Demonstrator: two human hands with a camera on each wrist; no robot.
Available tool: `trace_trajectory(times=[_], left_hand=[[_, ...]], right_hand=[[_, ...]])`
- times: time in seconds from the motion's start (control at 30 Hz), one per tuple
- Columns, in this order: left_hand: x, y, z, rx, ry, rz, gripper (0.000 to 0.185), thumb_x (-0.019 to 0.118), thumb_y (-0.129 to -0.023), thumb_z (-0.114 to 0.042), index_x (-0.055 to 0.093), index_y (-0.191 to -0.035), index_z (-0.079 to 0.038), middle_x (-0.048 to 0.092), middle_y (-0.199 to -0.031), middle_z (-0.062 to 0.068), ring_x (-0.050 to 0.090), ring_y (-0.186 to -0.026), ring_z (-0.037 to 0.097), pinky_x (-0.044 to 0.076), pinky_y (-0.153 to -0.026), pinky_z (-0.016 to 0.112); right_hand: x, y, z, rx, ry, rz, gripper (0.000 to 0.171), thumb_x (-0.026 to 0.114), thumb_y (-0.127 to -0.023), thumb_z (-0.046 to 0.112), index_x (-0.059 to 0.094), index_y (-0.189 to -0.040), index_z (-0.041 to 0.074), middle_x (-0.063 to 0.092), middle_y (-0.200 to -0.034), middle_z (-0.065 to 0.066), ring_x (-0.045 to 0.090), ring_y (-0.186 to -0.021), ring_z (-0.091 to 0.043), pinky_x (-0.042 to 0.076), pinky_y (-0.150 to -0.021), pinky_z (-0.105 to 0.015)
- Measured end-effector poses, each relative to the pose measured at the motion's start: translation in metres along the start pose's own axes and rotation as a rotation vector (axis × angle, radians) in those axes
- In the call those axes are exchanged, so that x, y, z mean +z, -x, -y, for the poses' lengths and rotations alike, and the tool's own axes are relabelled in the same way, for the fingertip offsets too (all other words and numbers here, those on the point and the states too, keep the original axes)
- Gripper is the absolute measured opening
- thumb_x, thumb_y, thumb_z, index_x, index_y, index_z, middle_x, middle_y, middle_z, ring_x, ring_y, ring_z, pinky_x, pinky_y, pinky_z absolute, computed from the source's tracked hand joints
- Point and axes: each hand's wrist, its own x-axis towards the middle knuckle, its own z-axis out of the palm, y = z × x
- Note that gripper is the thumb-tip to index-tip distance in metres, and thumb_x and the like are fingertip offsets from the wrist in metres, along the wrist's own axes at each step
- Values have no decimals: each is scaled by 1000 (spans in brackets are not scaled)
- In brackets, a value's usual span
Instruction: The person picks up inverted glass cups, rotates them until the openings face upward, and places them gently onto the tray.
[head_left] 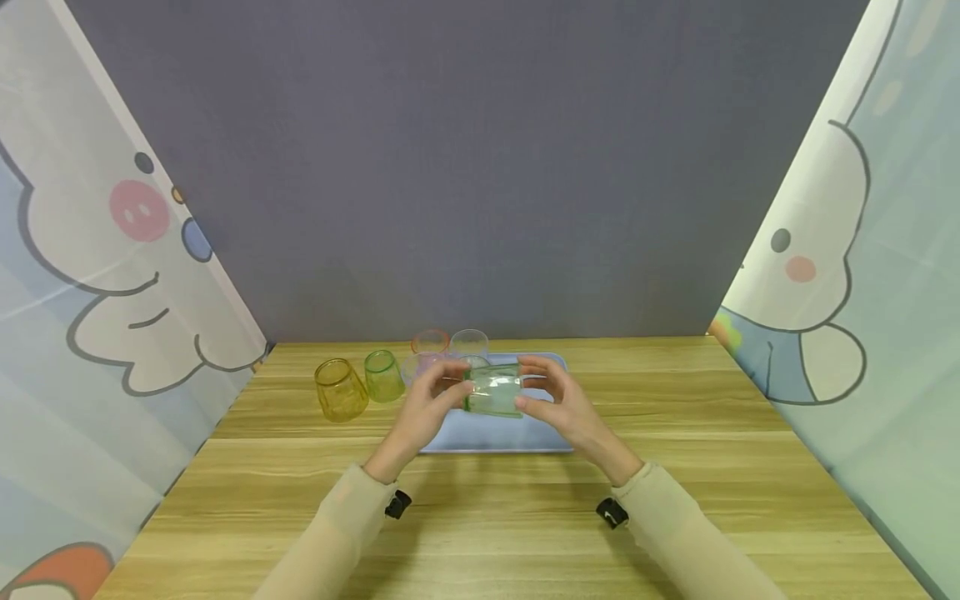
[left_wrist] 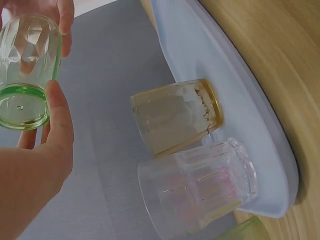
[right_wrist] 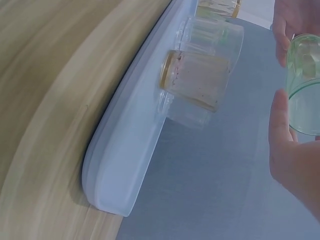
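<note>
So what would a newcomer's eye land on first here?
Probably the pale green tumbler at the centre of the head view, held sideways between the left hand at its base and the right hand at its rim, against the light blue tray. Next, the amber tumbler and brighter green tumbler, left of the tray. Large cartoon figures flank the scene on both sides.

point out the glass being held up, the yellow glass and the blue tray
Held glass (head_left: 493, 392): head view, middle of its side wall
Yellow glass (head_left: 342, 393): head view, front of its side wall
Blue tray (head_left: 497, 435): head view, bare floor near its front edge
</note>
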Motion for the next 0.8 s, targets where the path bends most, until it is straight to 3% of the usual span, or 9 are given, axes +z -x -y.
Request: trace_trajectory(times=[0.3,0.6,0.8], left_hand=[[0,1,-1,-35,33,28,37,60,-102,-20,59,-135,-4,57,-126,16,61,-108,24,55,-89,36],[-2,2,-3,-50,53,50,39,59,-103,-21,56,-138,-4,56,-129,16,58,-113,25,52,-93,38],[-5,1,-1,-47,56,65,40,58,-104,-22,55,-139,-3,55,-132,16,56,-115,26,52,-95,37]], right_hand=[[-1,2,1,18,-12,-2,57,72,-92,10,48,-144,7,48,-137,-20,47,-128,-40,51,-96,-47],[-2,0,2,-22,42,1,56,72,-92,9,47,-142,0,49,-133,-20,52,-122,-39,55,-91,-41],[-3,0,3,-19,64,-7,55,73,-92,9,50,-141,3,50,-133,-20,53,-121,-40,54,-92,-43]])
